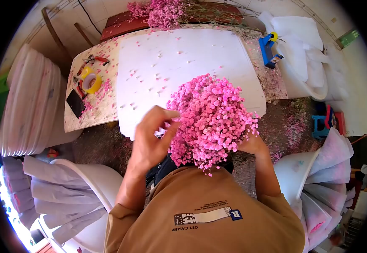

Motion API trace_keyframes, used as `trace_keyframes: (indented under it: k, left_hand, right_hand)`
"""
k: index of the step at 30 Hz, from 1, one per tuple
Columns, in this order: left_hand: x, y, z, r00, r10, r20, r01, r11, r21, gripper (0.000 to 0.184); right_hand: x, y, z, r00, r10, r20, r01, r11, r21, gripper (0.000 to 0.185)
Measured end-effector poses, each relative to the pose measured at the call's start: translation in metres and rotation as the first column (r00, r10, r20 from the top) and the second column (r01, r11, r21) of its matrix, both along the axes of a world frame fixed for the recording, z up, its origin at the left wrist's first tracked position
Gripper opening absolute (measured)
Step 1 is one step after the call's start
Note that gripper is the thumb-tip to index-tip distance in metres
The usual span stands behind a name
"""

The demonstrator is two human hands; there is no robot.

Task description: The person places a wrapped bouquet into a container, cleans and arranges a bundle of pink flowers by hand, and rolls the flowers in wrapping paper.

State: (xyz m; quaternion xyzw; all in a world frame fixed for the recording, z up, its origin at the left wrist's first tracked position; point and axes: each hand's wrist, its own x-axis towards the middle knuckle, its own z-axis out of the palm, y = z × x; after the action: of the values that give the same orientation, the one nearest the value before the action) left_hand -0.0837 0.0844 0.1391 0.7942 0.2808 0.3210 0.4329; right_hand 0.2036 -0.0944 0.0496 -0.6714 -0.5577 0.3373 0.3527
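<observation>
A full, rounded bunch of pink baby's breath (213,118) is held in front of my body, over the near edge of the white paper sheets (145,55). My right hand (253,145) grips it low on its right side; the blossoms hide most of those fingers and the stems. At the bunch's left edge is my left hand (152,137), its fingers bent, thumb and forefinger apart. Its fingertips are close against the blossoms, and I cannot tell whether they touch. Loose pink petals are scattered over the paper.
Yellow tape (92,83), red-handled cutters (99,60) and a black phone (75,103) lie at the table's left. A blue tape dispenser (268,51) stands at the right. More pink flowers (164,14) lie behind. White tubs (95,177) with wrapped bundles flank me.
</observation>
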Motion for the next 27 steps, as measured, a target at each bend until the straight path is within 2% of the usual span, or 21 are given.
trace_keyframes:
  k: [1,3,4,5,7,11,12,14,18,20,21,22,23,24,25,27]
  left_hand:
    - [0.004,-0.007,0.008,0.991,-0.108,0.074,0.110,0.994,-0.020,0.022]
    - [0.017,-0.013,0.015,0.966,-0.247,0.079,0.238,0.965,0.109,0.024]
    - [0.022,-0.012,0.016,0.955,-0.294,0.050,0.286,0.951,0.120,0.027]
    - [0.024,-0.012,0.014,0.952,-0.303,0.050,0.296,0.948,0.122,0.027]
    - [0.032,-0.011,0.006,0.947,-0.320,-0.001,0.320,0.945,0.068,0.025]
    - [0.036,-0.013,0.005,0.961,-0.267,-0.076,0.264,0.963,-0.046,0.015]
    - [0.036,-0.013,0.004,0.960,-0.268,-0.083,0.265,0.963,-0.046,0.015]
    - [0.037,-0.014,0.001,0.960,-0.280,-0.026,0.269,0.941,-0.205,0.011]
    - [0.031,-0.015,-0.004,0.959,-0.283,-0.009,0.273,0.931,-0.241,0.007]
    - [0.023,-0.016,-0.008,0.950,-0.278,0.142,0.280,0.960,0.004,0.006]
    - [0.019,-0.017,-0.011,0.948,-0.287,0.137,0.290,0.957,0.003,0.006]
    - [0.015,-0.018,-0.014,0.932,-0.210,0.294,0.258,0.957,-0.135,0.006]
    - [0.012,-0.017,-0.017,0.897,-0.106,0.429,0.242,0.930,-0.276,0.008]
    - [0.011,-0.013,-0.024,0.862,-0.078,0.501,0.313,0.860,-0.404,0.007]
    - [0.015,-0.016,-0.018,0.787,0.047,0.615,0.429,0.676,-0.600,0.008]
    - [0.014,-0.015,-0.004,0.759,0.068,0.647,0.565,0.424,-0.708,0.006]
  right_hand:
    - [-0.004,0.001,0.004,1.000,-0.014,-0.026,0.014,1.000,-0.003,0.089]
    - [-0.011,0.003,0.013,0.998,-0.029,-0.052,0.029,1.000,-0.005,0.090]
    - [-0.012,0.003,0.017,0.991,-0.028,-0.133,0.027,1.000,-0.008,0.090]
    - [-0.013,0.003,0.019,0.977,-0.030,-0.211,0.029,1.000,-0.011,0.090]
    - [-0.014,0.003,0.020,0.975,-0.059,-0.215,0.056,0.998,-0.020,0.088]
    - [-0.018,0.005,0.027,0.998,0.028,0.053,-0.031,0.998,0.052,0.082]
    - [-0.020,0.005,0.031,0.998,-0.017,-0.053,0.018,1.000,0.023,0.083]
    - [-0.025,0.008,0.038,0.985,-0.064,-0.159,0.063,0.998,-0.010,0.083]
    - [-0.025,0.012,0.039,0.985,-0.065,-0.161,0.061,0.998,-0.029,0.089]
    - [-0.022,0.010,0.027,0.983,-0.074,-0.170,0.072,0.997,-0.016,0.095]
    - [-0.020,0.009,0.021,0.982,-0.078,-0.174,0.078,0.997,-0.009,0.098]
    - [-0.020,0.008,0.017,0.987,-0.062,-0.148,0.070,0.996,0.049,0.101]
    - [-0.019,0.008,0.015,0.989,-0.059,-0.138,0.070,0.994,0.078,0.103]
    - [-0.019,0.007,0.013,0.990,-0.056,-0.128,0.070,0.992,0.107,0.104]
    - [-0.019,0.010,0.014,0.998,-0.019,-0.055,0.026,0.991,0.129,0.104]
    - [-0.019,0.015,0.020,0.995,0.023,0.100,-0.043,0.977,0.207,0.101]
